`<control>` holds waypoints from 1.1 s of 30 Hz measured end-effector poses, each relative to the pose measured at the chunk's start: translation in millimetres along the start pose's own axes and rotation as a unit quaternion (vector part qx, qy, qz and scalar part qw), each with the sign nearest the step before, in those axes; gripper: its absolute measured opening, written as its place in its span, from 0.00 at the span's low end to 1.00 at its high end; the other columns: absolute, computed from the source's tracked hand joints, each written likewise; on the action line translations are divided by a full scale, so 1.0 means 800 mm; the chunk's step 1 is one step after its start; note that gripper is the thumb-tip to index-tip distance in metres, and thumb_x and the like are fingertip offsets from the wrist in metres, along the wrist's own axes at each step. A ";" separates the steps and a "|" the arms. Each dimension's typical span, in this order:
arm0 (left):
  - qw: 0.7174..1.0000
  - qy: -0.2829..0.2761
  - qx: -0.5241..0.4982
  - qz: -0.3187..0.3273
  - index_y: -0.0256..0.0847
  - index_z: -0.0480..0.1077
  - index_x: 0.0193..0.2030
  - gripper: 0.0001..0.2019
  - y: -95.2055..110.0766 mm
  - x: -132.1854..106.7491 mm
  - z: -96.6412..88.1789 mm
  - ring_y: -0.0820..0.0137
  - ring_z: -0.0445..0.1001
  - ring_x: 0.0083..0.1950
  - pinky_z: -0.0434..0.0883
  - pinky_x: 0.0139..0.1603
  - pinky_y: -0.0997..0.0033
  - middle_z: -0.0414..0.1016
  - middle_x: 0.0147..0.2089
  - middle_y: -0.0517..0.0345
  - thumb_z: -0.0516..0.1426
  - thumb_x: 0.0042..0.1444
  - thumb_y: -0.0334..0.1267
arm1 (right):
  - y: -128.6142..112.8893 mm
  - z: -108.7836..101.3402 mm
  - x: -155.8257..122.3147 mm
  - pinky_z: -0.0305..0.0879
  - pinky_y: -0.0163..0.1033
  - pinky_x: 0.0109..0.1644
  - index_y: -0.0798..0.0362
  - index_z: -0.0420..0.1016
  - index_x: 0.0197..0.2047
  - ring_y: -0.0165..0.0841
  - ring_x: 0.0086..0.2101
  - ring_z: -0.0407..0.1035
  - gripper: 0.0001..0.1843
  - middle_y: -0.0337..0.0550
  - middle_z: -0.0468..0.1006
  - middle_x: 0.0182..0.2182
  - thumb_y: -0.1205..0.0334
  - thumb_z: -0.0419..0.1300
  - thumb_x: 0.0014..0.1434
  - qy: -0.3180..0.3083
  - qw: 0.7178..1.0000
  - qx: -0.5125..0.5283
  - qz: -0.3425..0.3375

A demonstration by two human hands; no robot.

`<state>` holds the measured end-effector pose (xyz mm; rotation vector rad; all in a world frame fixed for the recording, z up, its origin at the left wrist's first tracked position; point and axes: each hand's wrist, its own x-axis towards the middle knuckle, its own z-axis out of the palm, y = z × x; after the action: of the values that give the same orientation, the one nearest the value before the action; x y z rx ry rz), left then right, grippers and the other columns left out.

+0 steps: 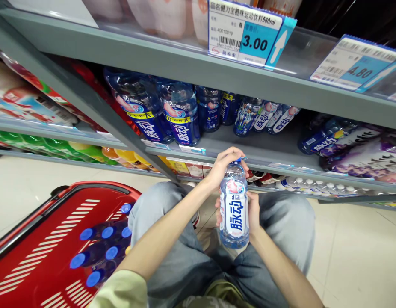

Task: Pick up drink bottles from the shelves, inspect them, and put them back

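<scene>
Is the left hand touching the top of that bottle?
Touching. Head view shows the left hand curled over the top of the bottle, fingers wrapped on its neck.

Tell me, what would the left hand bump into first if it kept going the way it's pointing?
The left hand grips the top of the bottle. Past that, it would probably meet the shelf edge first, though depth is hard to judge.

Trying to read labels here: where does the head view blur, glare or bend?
Head view: the drink bottle and the 3.00 price tag are sharp; the goods top left blur behind the clear shelf strip; the grey shelf edge slants and bows, wide-lens; the floor shows faint sheen.
</scene>
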<state>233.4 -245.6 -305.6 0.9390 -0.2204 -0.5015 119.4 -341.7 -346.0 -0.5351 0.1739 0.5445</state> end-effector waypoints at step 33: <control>1.000 0.002 0.004 -0.001 0.40 0.67 0.38 0.10 0.000 -0.001 0.001 0.62 0.78 0.26 0.72 0.24 0.69 0.78 0.27 0.55 0.59 0.59 0.44 | -0.002 0.002 0.001 0.72 0.45 0.28 0.56 0.72 0.49 0.41 0.23 0.74 0.33 0.48 0.82 0.33 0.38 0.52 0.52 0.005 1.000 0.005 0.011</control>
<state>232.7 -245.6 -304.9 0.9473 -0.2168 -0.5008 120.6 -341.5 -344.1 -0.5271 0.1912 0.5619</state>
